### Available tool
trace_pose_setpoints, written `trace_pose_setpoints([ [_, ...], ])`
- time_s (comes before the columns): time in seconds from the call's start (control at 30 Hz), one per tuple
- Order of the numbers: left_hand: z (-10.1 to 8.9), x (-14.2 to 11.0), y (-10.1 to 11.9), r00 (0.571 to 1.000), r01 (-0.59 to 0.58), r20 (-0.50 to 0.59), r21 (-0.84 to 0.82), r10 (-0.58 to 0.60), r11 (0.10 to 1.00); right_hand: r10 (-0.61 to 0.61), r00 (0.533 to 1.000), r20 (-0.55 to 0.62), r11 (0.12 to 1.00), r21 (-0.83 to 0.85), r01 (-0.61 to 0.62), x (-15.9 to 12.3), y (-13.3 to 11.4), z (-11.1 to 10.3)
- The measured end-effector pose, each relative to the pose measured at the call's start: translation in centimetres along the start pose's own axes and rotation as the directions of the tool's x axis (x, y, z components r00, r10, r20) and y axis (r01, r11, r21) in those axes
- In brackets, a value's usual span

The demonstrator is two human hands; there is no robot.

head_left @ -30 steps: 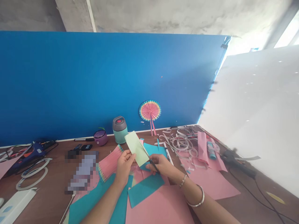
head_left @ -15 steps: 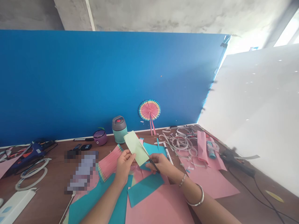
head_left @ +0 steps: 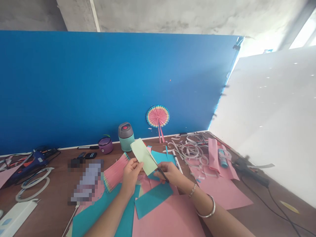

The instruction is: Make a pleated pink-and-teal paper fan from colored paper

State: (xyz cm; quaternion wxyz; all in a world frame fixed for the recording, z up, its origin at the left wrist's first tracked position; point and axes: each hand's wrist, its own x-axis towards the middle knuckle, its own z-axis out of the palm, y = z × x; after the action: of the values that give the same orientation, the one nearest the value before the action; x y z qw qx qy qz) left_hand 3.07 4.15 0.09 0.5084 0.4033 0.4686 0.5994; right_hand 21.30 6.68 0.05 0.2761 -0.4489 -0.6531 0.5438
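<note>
My left hand [head_left: 132, 172] pinches the lower left edge of a pale green sheet of paper [head_left: 142, 154], held tilted above the table. In my right hand [head_left: 170, 172] is a pair of dark scissors [head_left: 163, 175]; fingers wrap the handles, and the blades lie along the paper's right edge, at a cut strip. Below the hands lie a teal paper strip [head_left: 153, 201] and a large pink sheet [head_left: 168, 219]. Left of my left hand rests a pleated pink paper piece [head_left: 116, 171] with teal and yellow edges, beside a bigger teal sheet [head_left: 98, 210].
A round pleated fan [head_left: 158, 116] leans on the blue partition [head_left: 98, 82]. A teal flask [head_left: 126, 141] and a purple cup [head_left: 105, 145] stand before it. Curled white strips [head_left: 191, 149], a marker [head_left: 178, 163] and a glue gun [head_left: 251, 172] lie rightward; a power strip [head_left: 18, 215] sits left.
Almost nothing differs. Both hands, the paper and the scissors keep nearly the same position; the view has shifted very slightly.
</note>
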Motion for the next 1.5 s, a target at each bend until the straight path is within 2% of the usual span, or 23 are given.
trace_pose_setpoints([
  [0.87,-0.20,0.10,-0.13,1.000,-0.007,0.029,-0.023,0.008,1.000,0.020,1.000,-0.019,0.999,-0.035,-0.020,-0.23,-0.40,-0.10],
  [1.17,-0.24,0.19,-0.35,0.999,0.022,-0.022,-0.051,-0.023,0.998,0.024,0.999,0.049,0.999,-0.039,-0.022,-0.24,-0.54,-0.11],
  [1.5,-0.12,0.13,-0.40,0.998,0.056,0.044,-0.039,-0.054,0.998,-0.013,0.999,0.039,1.000,-0.024,0.013,0.03,0.15,0.07],
])
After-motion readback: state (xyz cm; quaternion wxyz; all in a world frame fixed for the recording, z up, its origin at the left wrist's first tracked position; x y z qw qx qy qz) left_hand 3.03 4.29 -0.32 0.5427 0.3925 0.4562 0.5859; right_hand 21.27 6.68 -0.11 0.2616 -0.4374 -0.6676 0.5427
